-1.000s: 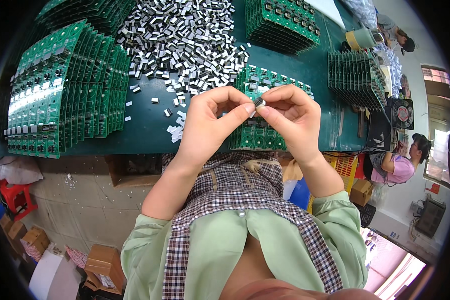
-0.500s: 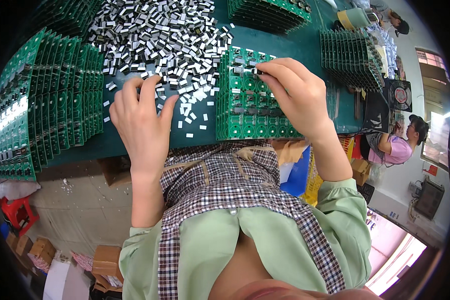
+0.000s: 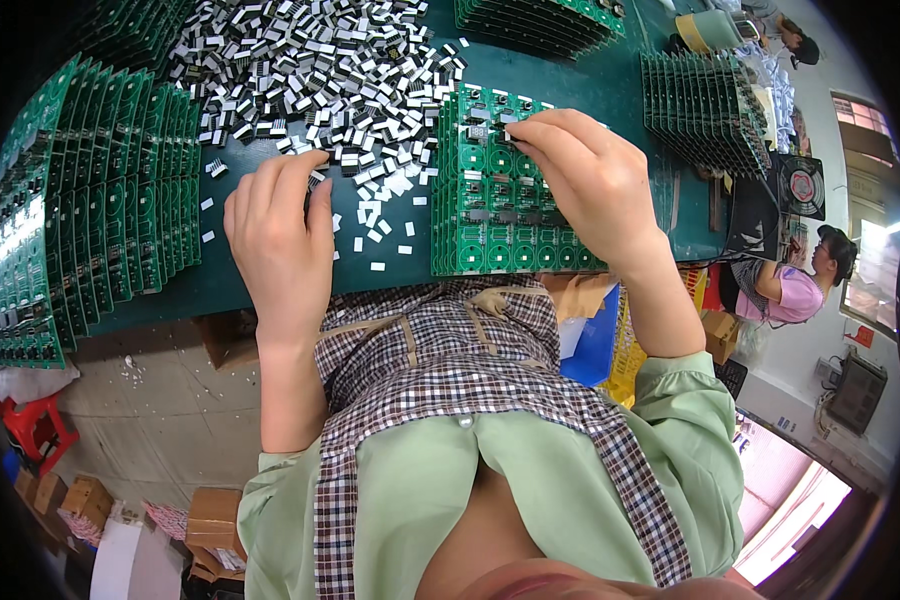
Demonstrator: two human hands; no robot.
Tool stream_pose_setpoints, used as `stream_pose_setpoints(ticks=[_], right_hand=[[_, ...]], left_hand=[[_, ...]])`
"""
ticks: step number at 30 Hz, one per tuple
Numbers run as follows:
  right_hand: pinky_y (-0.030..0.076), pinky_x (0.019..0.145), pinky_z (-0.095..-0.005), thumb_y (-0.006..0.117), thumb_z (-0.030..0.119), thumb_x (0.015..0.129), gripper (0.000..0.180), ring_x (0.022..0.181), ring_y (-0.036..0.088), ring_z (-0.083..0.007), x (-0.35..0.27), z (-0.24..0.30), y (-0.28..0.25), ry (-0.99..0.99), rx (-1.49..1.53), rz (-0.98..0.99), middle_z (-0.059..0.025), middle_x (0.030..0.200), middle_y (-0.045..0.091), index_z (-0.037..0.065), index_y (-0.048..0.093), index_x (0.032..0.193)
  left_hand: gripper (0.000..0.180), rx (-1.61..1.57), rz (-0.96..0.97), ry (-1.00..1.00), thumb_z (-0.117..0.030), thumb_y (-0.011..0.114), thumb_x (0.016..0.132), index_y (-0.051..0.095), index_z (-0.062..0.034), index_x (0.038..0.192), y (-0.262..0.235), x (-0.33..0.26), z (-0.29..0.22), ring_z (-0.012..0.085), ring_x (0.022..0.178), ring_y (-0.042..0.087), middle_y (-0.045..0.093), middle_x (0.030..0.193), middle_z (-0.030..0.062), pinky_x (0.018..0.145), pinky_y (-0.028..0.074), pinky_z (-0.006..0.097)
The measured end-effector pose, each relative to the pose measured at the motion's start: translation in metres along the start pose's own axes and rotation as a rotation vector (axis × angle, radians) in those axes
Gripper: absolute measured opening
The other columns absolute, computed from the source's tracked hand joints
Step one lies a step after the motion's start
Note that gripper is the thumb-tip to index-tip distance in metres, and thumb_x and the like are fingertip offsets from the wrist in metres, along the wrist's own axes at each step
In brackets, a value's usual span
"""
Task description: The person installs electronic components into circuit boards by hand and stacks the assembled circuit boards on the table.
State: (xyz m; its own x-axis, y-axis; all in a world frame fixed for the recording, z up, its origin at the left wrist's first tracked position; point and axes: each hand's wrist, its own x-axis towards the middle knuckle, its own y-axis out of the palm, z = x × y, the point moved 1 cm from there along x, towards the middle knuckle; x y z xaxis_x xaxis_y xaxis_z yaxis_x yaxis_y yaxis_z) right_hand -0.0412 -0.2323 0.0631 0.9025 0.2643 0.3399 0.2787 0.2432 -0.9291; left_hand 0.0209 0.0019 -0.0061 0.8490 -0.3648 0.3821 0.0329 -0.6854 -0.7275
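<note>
A stack of green circuit boards [image 3: 500,258] lies in front of me, its top panel carrying rows of small parts. My right hand [image 3: 595,185] is over its upper edge, thumb and forefinger pinching a small digit display module [image 3: 508,136] at the board. Beside those fingertips, another digit display module [image 3: 477,132] sits on the panel. My left hand [image 3: 282,235] is at the near edge of a heap of black-and-white display modules [image 3: 310,70]. Between its thumb and forefinger shows one pinned module [image 3: 316,180], partly hidden by the fingers.
Upright rows of circuit boards [image 3: 120,200] line the left of the green table [image 3: 560,90]. More boards stand at the far side [image 3: 540,25] and right [image 3: 695,110]. Loose white pieces [image 3: 377,267] lie near the heap. Another person [image 3: 800,285] sits at the right.
My left thumb and fingers have drawn together around a module at the heap's edge. My right hand has shifted slightly left, still pinching its module at the board.
</note>
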Motion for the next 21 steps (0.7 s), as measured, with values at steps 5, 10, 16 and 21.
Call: stream_pose_setpoints(ticks=[5, 10, 16, 21], right_hand=[[0.053, 0.063, -0.0322, 0.06, -0.004, 0.068, 0.026, 0.076, 0.064, -0.0247, 0.001, 0.0008, -0.0014, -0.001, -0.007, 0.009, -0.0076, 0.09, 0.062, 0.003, 0.063, 0.093], [0.053, 0.064, -0.0322, 0.06, -0.004, 0.067, 0.028, 0.077, 0.064, -0.0244, 0.0008, 0.0015, -0.0019, 0.004, -0.011, 0.014, -0.0076, 0.09, 0.062, 0.003, 0.063, 0.094], [0.052, 0.065, -0.0321, 0.06, 0.0, 0.069, 0.028, 0.078, 0.064, -0.0246, 0.0042, 0.0033, -0.0053, -0.022, -0.057, 0.076, -0.0079, 0.091, 0.062, 0.003, 0.062, 0.096], [0.052, 0.065, -0.0324, 0.059, 0.003, 0.071, 0.025, 0.077, 0.063, -0.025, 0.006, 0.0029, -0.0059, -0.023, -0.048, 0.098, -0.0083, 0.09, 0.061, 0.002, 0.061, 0.096]], left_hand=[[0.018, -0.01, -0.024, 0.019, -0.004, 0.064, 0.078, 0.062, -0.0056, 0.096, 0.001, -0.0001, 0.0015, 0.0243, 0.084, 0.055, 0.06, 0.09, 0.0054, 0.078, 0.04, 0.036], [0.017, -0.012, -0.013, 0.013, -0.003, 0.063, 0.079, 0.062, -0.0033, 0.096, 0.0012, -0.0001, 0.0014, 0.0251, 0.084, 0.056, 0.063, 0.093, 0.0075, 0.079, 0.041, 0.035], [0.017, -0.037, -0.019, 0.011, -0.005, 0.062, 0.08, 0.063, -0.003, 0.097, 0.0003, 0.0001, 0.0013, 0.0246, 0.085, 0.056, 0.063, 0.094, 0.008, 0.08, 0.041, 0.035], [0.017, -0.042, -0.013, 0.008, -0.005, 0.061, 0.081, 0.063, -0.0028, 0.098, 0.0005, -0.0001, 0.0017, 0.0245, 0.085, 0.056, 0.063, 0.094, 0.0082, 0.08, 0.041, 0.034]])
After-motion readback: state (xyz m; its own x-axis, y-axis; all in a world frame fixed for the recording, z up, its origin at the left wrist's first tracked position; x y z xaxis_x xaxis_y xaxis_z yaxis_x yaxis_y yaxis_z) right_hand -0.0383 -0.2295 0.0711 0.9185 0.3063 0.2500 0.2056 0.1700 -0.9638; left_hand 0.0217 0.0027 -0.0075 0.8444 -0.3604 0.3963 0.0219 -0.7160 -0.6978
